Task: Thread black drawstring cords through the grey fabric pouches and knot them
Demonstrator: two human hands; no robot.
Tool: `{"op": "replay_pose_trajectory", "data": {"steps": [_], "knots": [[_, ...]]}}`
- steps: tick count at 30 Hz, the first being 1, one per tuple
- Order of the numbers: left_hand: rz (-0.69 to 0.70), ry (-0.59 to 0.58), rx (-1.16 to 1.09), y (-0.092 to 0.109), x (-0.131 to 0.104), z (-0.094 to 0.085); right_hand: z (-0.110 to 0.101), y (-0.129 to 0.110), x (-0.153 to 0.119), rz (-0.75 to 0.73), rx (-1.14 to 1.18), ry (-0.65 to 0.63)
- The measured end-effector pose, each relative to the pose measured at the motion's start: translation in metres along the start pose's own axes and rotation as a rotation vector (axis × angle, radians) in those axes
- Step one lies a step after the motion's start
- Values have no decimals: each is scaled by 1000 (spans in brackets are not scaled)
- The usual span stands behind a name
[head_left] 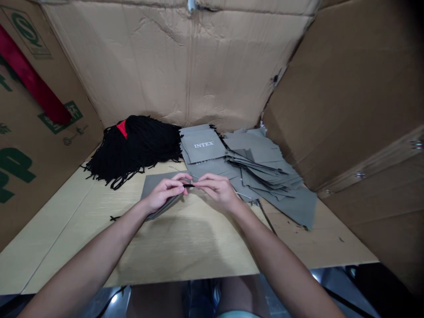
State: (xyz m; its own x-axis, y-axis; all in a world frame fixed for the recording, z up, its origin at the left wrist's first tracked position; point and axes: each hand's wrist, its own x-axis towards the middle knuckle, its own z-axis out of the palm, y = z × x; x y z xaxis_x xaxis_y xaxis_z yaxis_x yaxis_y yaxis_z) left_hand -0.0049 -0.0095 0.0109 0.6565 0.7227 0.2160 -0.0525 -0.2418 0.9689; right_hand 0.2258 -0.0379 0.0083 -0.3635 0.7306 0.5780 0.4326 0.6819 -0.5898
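Observation:
My left hand (166, 191) is closed on the edge of a grey fabric pouch (150, 183), its thumb and fingers pressed together near a short stretch of black cord (188, 186). Against it, my right hand (217, 189) pinches the other end of that cord. A thin metal rod (244, 194) sticks out to the right from behind my right hand; whether the fingers grip it I cannot tell. Black cord ends (114, 218) poke out left of the pouch, beside my left forearm.
A large bundle of black cords (142, 143) tied with red lies at the back left. Grey pouches, the top one marked INTEX (203, 145), are stacked beside it, with more loose grey pouches (265, 172) spread rightward. Cardboard walls (159, 62) enclose the wooden table (175, 256).

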Motion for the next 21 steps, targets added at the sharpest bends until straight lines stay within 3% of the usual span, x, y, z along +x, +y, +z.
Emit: {"op": "replay_pose_trajectory", "data": {"steps": [4,8,12,15,21], "knots": [[-66,85,-222,-4,0,4,5,-3,0,-106,-60,-35],[-128,203,-250,-6,3,12,9,-8,0,-55,-117,-53],[-101,290,-35,-11,5,16,13,-16,1,105,-181,-75],[-4,292,200,-14,5,16,15,-21,4,263,-157,-119],[168,106,686,-11,4,12,17,-21,7,507,107,-122]]}}
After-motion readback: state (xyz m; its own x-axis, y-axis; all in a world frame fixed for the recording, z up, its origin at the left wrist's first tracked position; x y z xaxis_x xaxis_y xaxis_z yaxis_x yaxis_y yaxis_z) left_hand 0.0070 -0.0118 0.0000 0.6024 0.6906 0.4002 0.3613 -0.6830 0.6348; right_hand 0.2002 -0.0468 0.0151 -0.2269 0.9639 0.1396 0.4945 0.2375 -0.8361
